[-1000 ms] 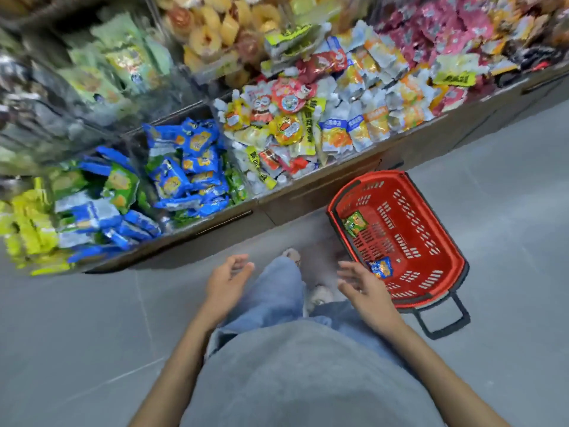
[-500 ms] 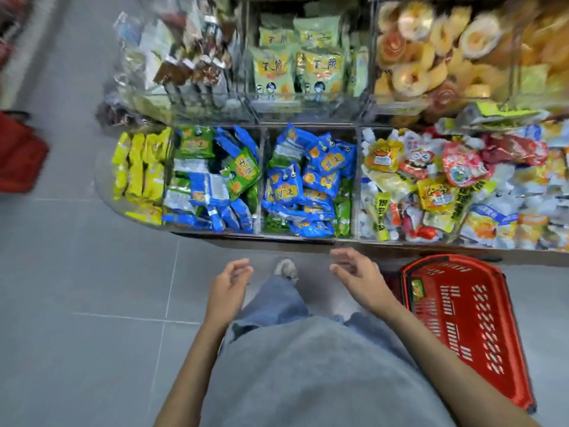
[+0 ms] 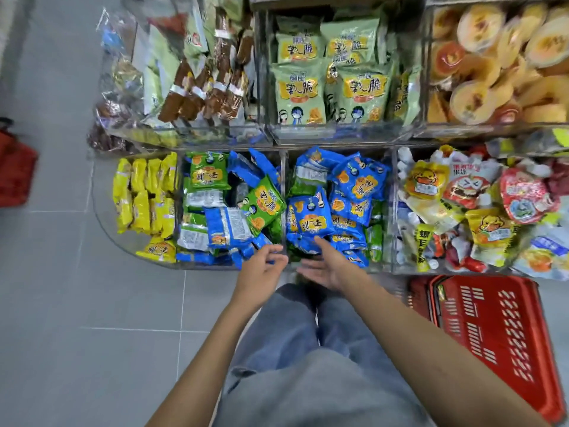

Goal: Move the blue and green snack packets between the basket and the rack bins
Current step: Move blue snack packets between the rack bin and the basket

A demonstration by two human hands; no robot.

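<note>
Grey floor tiles [image 3: 92, 303] meet clear rack bins [image 3: 283, 174] of blue packets [image 3: 314, 223] and green packets [image 3: 264, 204]; left hand [image 3: 261, 269] and right hand [image 3: 323, 268] hover empty, fingers relaxed; red basket [image 3: 492, 334] alongside.

A shop: clear rack bins [image 3: 393, 229] across the upper frame hold heaped snack packets [image 3: 314, 221]; a red shopping basket [image 3: 492, 334] sits lower right on the tiled floor [image 3: 77, 303].

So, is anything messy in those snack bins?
Yes. The green packet lies tilted among blue packets in the left-middle bin, some flipped back-side up. Colours are jumbled, unlike the neat yellow packets beside them.
</note>
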